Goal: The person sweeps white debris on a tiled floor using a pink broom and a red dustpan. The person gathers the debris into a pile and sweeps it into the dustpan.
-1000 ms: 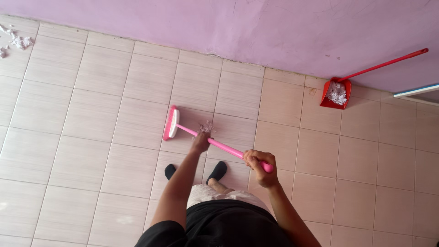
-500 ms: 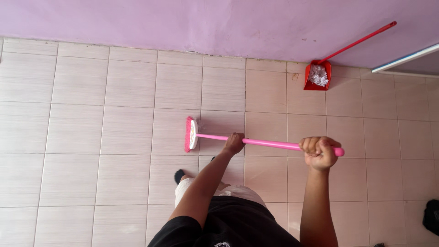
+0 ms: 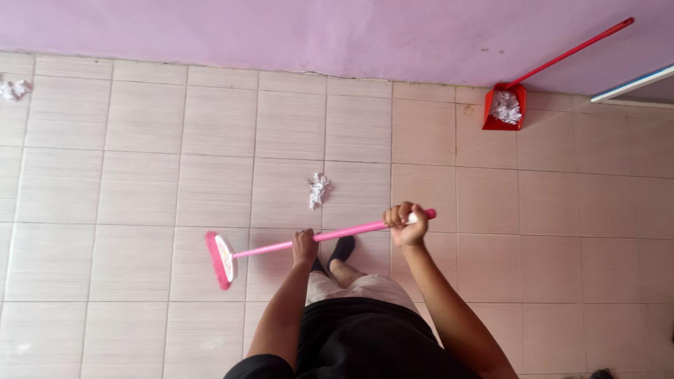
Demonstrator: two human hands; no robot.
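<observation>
I hold a pink broom (image 3: 270, 246) across my body, its pink-and-white head (image 3: 220, 260) low on the tiled floor at the left. My left hand (image 3: 305, 247) grips the middle of the pink handle. My right hand (image 3: 405, 224) is closed around the handle's top end. A crumpled white paper scrap (image 3: 318, 189) lies on the tile just beyond the handle, apart from the broom head. My foot in a black sock (image 3: 340, 251) shows under the handle.
A red dustpan (image 3: 503, 110) filled with white paper scraps leans on the purple wall (image 3: 316, 35) at the upper right, its long red handle (image 3: 576, 49) slanting up. More white scraps (image 3: 14, 89) lie at the far left by the wall. A white door edge (image 3: 632, 84) is at right.
The broom head has swung left and back toward me, away from the paper scrap, which now lies uncovered. My right hand has moved left and in. The view shifted slightly.
</observation>
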